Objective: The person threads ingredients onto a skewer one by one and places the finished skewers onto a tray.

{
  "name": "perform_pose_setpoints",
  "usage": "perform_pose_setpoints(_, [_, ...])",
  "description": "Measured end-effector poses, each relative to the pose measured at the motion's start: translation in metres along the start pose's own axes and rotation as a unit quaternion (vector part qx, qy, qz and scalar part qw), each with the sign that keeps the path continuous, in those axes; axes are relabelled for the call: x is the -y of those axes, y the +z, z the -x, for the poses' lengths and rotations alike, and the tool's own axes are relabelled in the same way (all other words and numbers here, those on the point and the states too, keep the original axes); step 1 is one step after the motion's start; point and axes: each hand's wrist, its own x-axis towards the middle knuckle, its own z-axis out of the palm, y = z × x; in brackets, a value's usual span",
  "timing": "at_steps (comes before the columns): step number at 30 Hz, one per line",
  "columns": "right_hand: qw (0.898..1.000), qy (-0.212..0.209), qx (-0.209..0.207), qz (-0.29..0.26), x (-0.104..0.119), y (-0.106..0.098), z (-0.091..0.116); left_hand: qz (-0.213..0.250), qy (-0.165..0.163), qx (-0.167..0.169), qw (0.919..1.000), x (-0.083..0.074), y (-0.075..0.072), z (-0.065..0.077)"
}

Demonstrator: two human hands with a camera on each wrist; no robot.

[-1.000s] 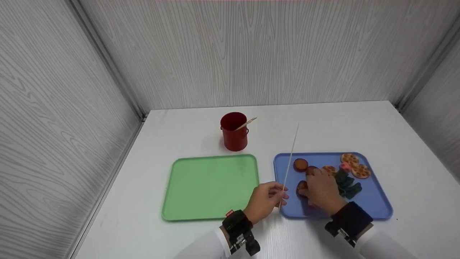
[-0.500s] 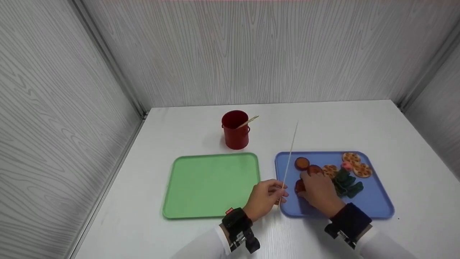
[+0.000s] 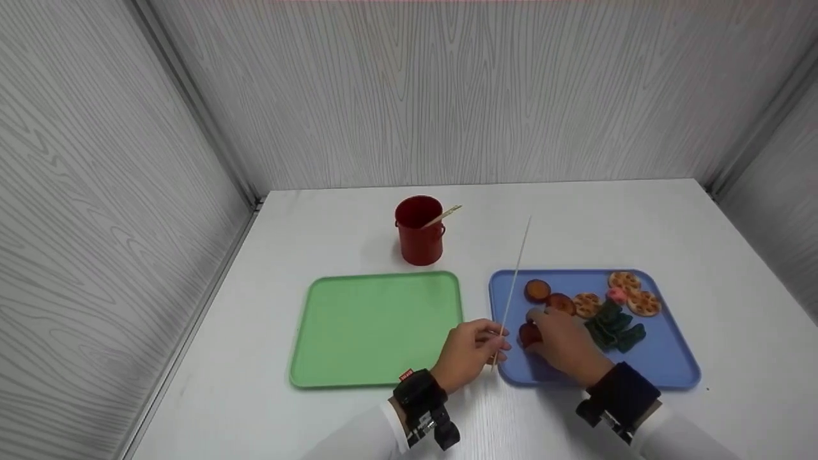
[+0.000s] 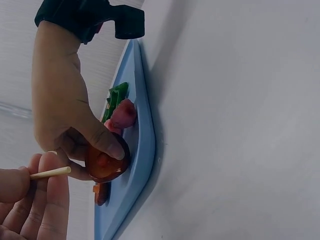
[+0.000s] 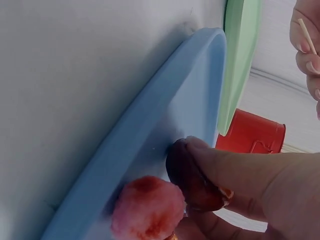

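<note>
My left hand point(image 3: 466, 358) pinches a thin wooden skewer point(image 3: 516, 281) between thumb and fingers; it slants up and away over the left edge of the blue tray point(image 3: 674, 364). In the left wrist view the skewer's near end point(image 4: 52, 173) pokes out past the fingers. My right hand point(image 3: 569, 345) is over the tray's front left part, its thumb and fingers gripping a glossy reddish-brown round food piece point(image 4: 106, 167). The right wrist view shows this piece point(image 5: 192, 177) held on edge, close beside a fuzzy pink ball point(image 5: 147, 212) on the tray.
Brown round slices point(image 3: 537, 291), waffle-like rounds point(image 3: 643, 303), green leafy pieces point(image 3: 617, 329) and a pink piece point(image 3: 617, 295) lie on the blue tray. A green tray point(image 3: 377, 332) is on the left. Behind it stands a red bucket point(image 3: 420, 246) with a stick point(image 3: 444, 216) in it.
My right hand has drawn slightly left with the reddish-brown food piece, nearer the skewer, uncovering another brown slice behind it. The left hand keeps its hold on the skewer, almost still.
</note>
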Motion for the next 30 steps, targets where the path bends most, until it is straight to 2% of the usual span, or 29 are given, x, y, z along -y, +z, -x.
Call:
perform_pose_setpoints(7, [0.998, 0.027, -0.012, -0.061, -0.002, -0.001, -0.003, -0.003, -0.001, 0.001, 1.0000, 0.000, -0.002, 0.002])
perform_pose_setpoints(10, [0.996, 0.034, -0.039, -0.075, -0.003, -0.003, -0.005, 0.000, -0.004, 0.001, 1.0000, 0.000, -0.002, 0.002])
perform_pose_setpoints(14, [0.990, 0.038, -0.094, -0.100, -0.006, -0.007, -0.009, 0.001, -0.005, 0.000, 1.0000, 0.001, -0.003, 0.002])
perform_pose_setpoints(18, [0.978, 0.057, -0.129, -0.155, -0.008, -0.011, -0.013, -0.001, -0.004, 0.004, 1.0000, 0.003, -0.004, 0.002])
perform_pose_setpoints(26, [0.951, 0.093, -0.145, -0.258, -0.009, -0.022, -0.014, 0.002, 0.001, 0.003, 1.0000, 0.006, -0.009, 0.003])
perform_pose_setpoints(30, [0.927, 0.133, -0.135, -0.325, -0.010, -0.029, -0.014, 0.000, -0.005, 0.004, 1.0000, 0.006, -0.008, 0.003])
